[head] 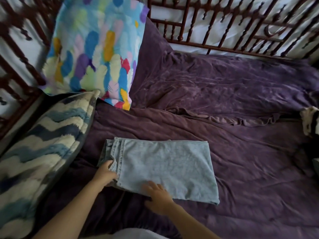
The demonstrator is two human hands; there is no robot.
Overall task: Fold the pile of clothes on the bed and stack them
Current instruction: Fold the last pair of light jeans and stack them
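- While both hands are on it, a folded pair of pale blue denim jeans (169,166) lies flat on the near middle of the bed as a neat rectangle. Its stitched hems and seams are layered along the left edge.
- The left hand (107,174) reaches in from the near left and grips that left edge. Its fingers curl round the stacked denim layers.
- The right hand (158,197) rests on the near edge of the jeans, fingers spread and fairly straight on top of the cloth. The thumb lies along the near edge, and I cannot tell whether it tucks underneath.
- A rumpled dark purple bedcover (241,152) spreads under the jeans and across the whole bed, creased into ridges toward the far right.
- A fuzzy cushion with blue and cream zigzag stripes (43,144) leans at the near left, just beside the jeans.
- A pillow printed with bright multicoloured feathers on light blue (96,49) stands behind the cushion at the far left.
- A dark turned-wood spindle bed frame (224,31) runs along the far side and down the left side, with white wall showing through it.
- A small piece of black-and-white cloth (310,119) shows at the right edge, well apart from the jeans.
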